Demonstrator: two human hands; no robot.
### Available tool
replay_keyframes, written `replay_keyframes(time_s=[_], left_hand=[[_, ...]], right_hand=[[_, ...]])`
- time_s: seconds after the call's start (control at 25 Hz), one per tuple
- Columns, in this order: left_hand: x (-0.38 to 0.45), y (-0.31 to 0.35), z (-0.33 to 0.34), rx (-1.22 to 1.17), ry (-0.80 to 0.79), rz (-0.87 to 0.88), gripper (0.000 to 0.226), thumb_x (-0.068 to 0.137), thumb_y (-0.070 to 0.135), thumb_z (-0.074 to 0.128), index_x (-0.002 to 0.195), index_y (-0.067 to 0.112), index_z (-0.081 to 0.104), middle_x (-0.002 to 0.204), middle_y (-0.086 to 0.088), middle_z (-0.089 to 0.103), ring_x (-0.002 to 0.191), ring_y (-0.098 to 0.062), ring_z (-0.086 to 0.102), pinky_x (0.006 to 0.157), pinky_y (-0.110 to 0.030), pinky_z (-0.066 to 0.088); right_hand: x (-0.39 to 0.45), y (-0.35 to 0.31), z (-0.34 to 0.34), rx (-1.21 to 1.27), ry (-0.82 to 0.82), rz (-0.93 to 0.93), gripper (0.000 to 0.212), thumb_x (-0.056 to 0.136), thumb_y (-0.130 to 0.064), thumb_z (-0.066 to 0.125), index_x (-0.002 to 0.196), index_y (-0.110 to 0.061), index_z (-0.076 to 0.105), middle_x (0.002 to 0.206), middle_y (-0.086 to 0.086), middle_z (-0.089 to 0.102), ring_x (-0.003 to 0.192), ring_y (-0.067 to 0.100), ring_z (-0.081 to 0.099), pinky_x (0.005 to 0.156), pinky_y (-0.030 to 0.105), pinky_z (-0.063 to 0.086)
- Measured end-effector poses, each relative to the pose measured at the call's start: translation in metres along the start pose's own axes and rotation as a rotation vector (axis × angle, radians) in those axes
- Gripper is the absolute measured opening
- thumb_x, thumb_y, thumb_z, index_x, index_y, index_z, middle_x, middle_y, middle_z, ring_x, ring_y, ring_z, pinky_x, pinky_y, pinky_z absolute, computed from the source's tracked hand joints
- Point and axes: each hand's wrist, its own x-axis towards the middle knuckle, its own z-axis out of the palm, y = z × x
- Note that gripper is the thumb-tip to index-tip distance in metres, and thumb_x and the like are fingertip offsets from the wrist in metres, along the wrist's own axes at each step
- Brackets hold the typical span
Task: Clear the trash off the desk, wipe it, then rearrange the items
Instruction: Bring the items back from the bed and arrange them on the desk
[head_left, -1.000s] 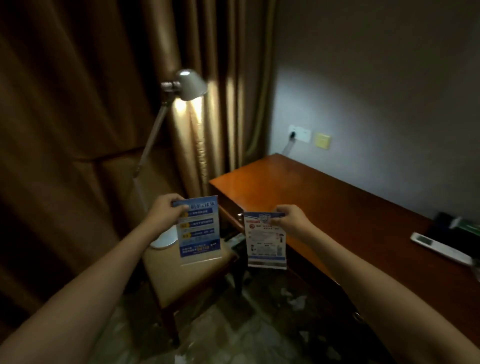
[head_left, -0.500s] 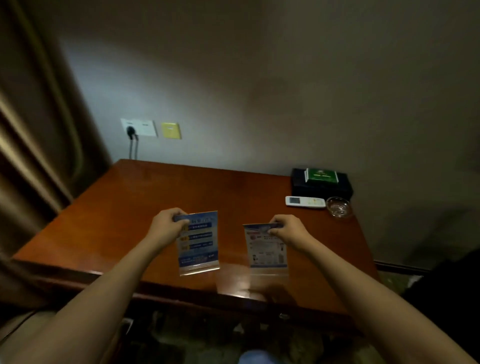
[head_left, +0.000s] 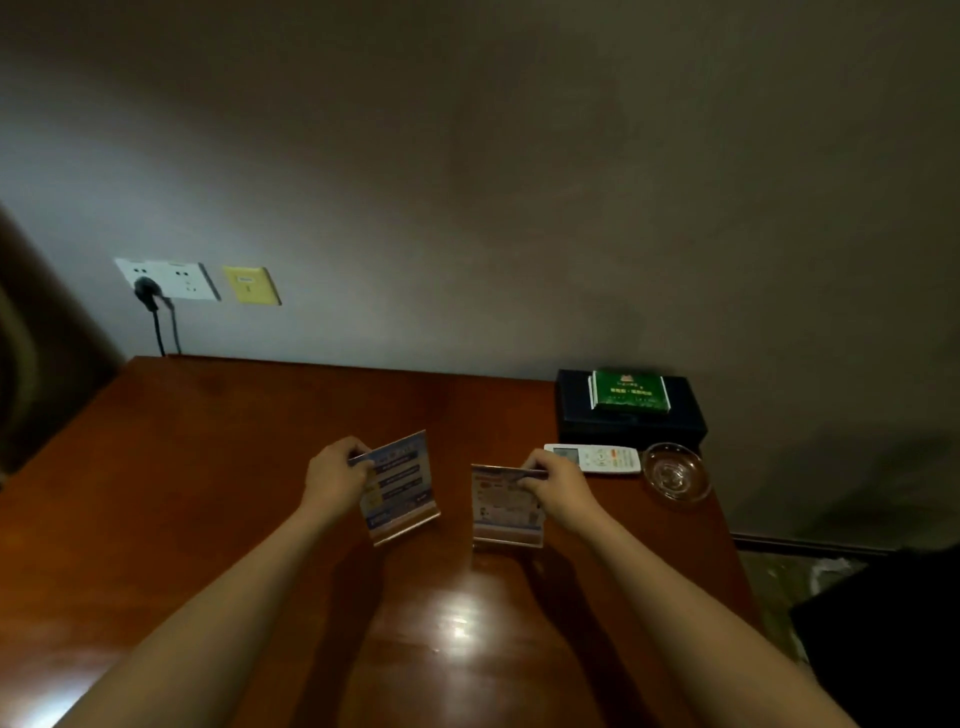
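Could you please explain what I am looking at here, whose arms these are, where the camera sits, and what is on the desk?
There is no machine here: a person wears a wide-angle camera on the head, looking forward and down, so the two bare arms reaching in from below are the person's own. The left hand pinches the top of a blue sign card in a clear stand, tilted. The right hand pinches the top of a second card, more upright. Both are at the wooden desk; I cannot tell whether their bases touch it. At the desk's far right corner are a white remote control, a glass ashtray and a dark box with a green packet on top. On the wall is a socket with a plug in it.
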Motion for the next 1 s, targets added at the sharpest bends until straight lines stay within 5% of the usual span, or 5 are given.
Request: replay_keyframes(time_s=[0.44,0.8,0.92,1.0], left_hand=[[0.114,0.010,0.009,0.042,-0.067,0.117,0.015,0.090,0.003,0.050,0.082,0.013,0.057,0.088,-0.001,0.061,0.084,-0.017,0.059,0.067,-0.024,0.044],[0.174,-0.005,0.024,0.002,-0.174,0.101,0.021,0.092,0.005,0.051,0.078,0.020,0.053,0.080,0.005,0.058,0.063,-0.003,0.052,0.049,-0.011,0.035],[0.172,-0.015,0.033,-0.058,-0.162,0.049,0.010,0.093,0.007,0.052,0.092,0.016,0.054,0.087,0.003,0.058,0.062,-0.005,0.052,0.044,-0.010,0.035],[0.164,-0.024,0.041,-0.182,-0.081,-0.057,0.023,0.091,0.009,0.058,0.112,0.012,0.049,0.101,0.002,0.055,0.077,-0.010,0.057,0.052,-0.012,0.040]], right_hand=[[0.106,-0.016,-0.005,0.043,0.024,0.009,0.026,0.089,-0.005,0.057,0.070,-0.020,0.049,0.085,-0.004,0.059,0.090,0.018,0.061,0.065,0.020,0.050],[0.170,-0.010,0.009,0.035,0.002,0.040,0.028,0.089,-0.001,0.055,0.069,-0.019,0.048,0.080,-0.003,0.057,0.083,0.018,0.060,0.066,0.020,0.049],[0.172,-0.006,0.012,0.042,0.003,0.047,0.021,0.089,-0.002,0.056,0.078,-0.020,0.054,0.087,-0.007,0.057,0.090,0.014,0.058,0.066,0.018,0.049],[0.167,-0.003,0.012,0.074,0.013,0.065,0.023,0.088,-0.003,0.059,0.101,-0.021,0.057,0.104,-0.012,0.053,0.100,0.007,0.051,0.072,0.016,0.048]])
